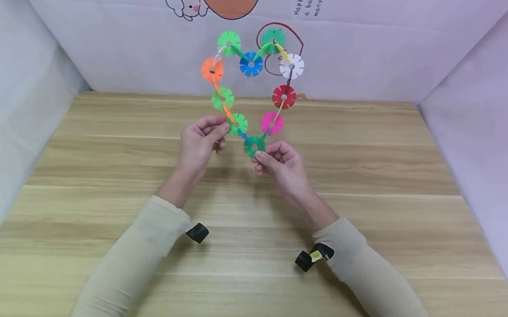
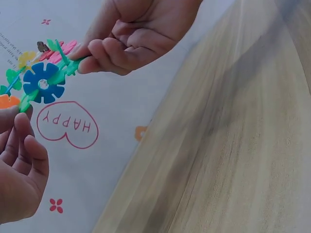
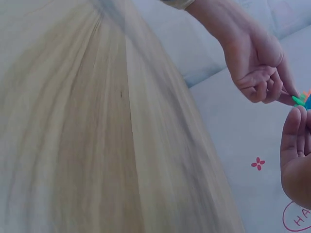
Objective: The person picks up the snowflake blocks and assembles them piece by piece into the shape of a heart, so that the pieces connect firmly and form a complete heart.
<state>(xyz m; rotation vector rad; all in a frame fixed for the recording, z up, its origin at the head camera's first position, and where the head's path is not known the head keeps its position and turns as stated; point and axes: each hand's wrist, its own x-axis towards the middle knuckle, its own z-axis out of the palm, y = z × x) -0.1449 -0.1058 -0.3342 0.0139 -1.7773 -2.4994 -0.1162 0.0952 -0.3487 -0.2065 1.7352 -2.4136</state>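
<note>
Both hands hold up a heart-shaped ring of interlocked plastic snowflake discs, with a blue disc (image 1: 251,64) at the dip on top and a teal-green disc (image 1: 253,146) at the bottom point. My left hand (image 1: 200,139) pinches the ring's lower left side by a light green disc (image 1: 238,124). My right hand (image 1: 285,169) pinches the teal-green bottom disc between thumb and fingers. Orange (image 1: 212,70), white (image 1: 292,66), red (image 1: 283,97) and pink (image 1: 272,123) discs make up the sides. In the left wrist view a blue disc (image 2: 43,83) sits between both hands.
Beneath the hands lies a wood-grain table (image 1: 237,285). A white printed cloth (image 1: 369,50) with cartoon drawings and lettering hangs behind it. Black wrist cameras sit at the left cuff (image 1: 197,232) and the right cuff (image 1: 313,256).
</note>
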